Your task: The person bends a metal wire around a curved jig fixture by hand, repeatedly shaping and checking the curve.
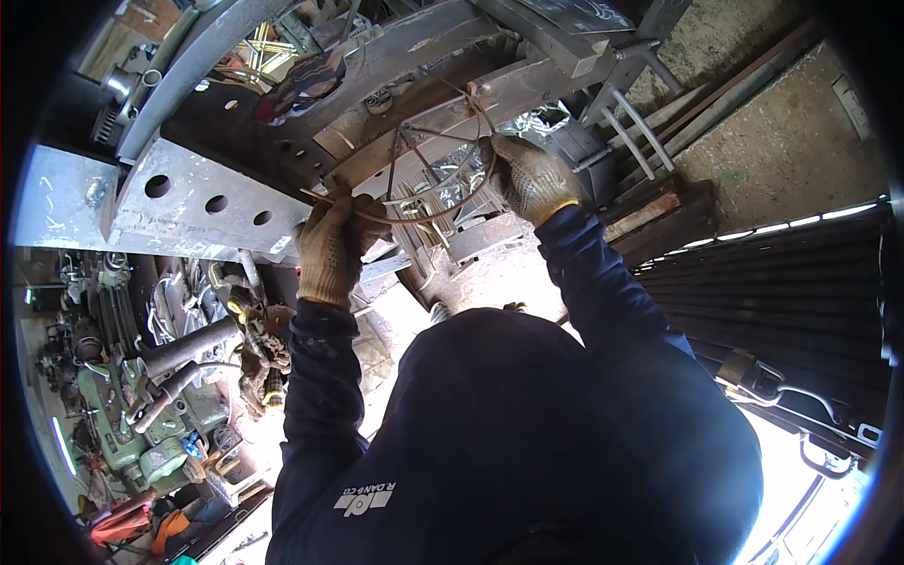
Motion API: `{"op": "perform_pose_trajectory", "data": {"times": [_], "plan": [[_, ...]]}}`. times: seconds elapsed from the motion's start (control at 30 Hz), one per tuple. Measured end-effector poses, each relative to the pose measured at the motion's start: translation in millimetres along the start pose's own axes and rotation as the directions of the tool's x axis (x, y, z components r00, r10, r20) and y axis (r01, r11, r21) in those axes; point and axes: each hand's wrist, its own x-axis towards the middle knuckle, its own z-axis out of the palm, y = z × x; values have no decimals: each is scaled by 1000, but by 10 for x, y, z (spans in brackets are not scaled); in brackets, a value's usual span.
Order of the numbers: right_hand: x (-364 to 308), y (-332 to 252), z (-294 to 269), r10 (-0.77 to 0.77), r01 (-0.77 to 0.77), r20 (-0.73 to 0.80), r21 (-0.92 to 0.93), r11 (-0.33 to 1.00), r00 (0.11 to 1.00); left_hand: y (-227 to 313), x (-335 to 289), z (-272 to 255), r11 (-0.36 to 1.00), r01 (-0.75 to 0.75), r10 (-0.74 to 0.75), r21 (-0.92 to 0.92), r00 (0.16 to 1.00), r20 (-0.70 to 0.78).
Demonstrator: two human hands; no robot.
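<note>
A thin brown metal rod, bent into a curve (428, 218), spans the space between my two gloved hands. My left hand (330, 247) is closed around its left end, and a short tip sticks out past the fingers. On the other side my right hand (537, 179) pinches the rod where it bends upward. Inside the curve, thin straight struts (419, 155) meet at angles; I cannot tell whether they are joined to the rod. Directly behind it lies a thick steel beam (452, 111). Both gloves are knitted, beige and dotted.
A grey steel plate with round holes (217, 203) stands left of my left hand. Green machinery (113, 414) and a pile of dirty gloves (259, 353) are at lower left. Metal bars (645, 137) project at right, near a dark corrugated shutter (782, 292).
</note>
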Motion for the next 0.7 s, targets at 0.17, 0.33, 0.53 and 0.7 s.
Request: {"op": "perform_pose_trajectory", "data": {"times": [0.17, 0.33, 0.53, 0.7], "plan": [[-29, 38, 63, 14, -14, -4, 84, 996, 1000, -7, 47, 41, 999, -21, 19, -33, 998, -57], [48, 121, 5, 52, -51, 70, -11, 999, 996, 39, 225, 5, 992, -125, 123, -8, 983, -134], [24, 158, 46, 86, -99, 122, 110, 989, 989, 130, 378, -12, 993, -111, 118, 50, 976, -185], [53, 133, 35, 31, -38, 182, 34, 999, 983, 91, 430, -137, 991, -108, 99, -73, 988, -119]]}}
